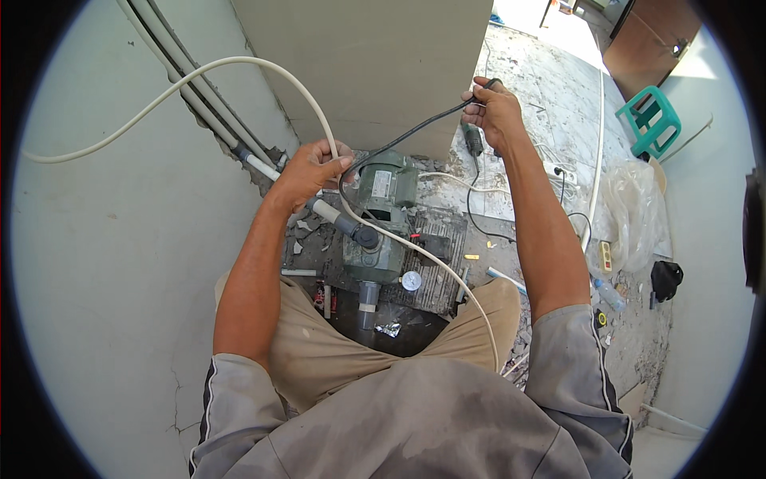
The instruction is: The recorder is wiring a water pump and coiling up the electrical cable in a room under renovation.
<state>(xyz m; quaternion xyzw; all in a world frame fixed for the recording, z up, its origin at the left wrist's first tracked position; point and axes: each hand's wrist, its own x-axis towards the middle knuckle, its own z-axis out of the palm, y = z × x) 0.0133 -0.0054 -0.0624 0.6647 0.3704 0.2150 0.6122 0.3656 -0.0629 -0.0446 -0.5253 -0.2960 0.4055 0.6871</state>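
My left hand [309, 172] is closed around a white cable [275, 67], which arches up to the left wall and trails down past my right knee. Raised at the right, my right hand [496, 113] grips a thin black cable [415, 130] near its end. That cable hangs in a curve to beside my left fingers; whether they hold it too, I cannot tell. Below both hands stands a green electric water pump [386, 190] with grey pipe fittings [365, 236] and a round pressure gauge [411, 280]. My fingers hide part of the white cable.
White pipes [195, 104] run in a channel broken into the left wall. A green power tool [473, 140] and a power strip [561, 173] lie at the right. Beyond are a clear plastic bag [630, 211] and a green stool [650, 121]. Rubble surrounds the pump.
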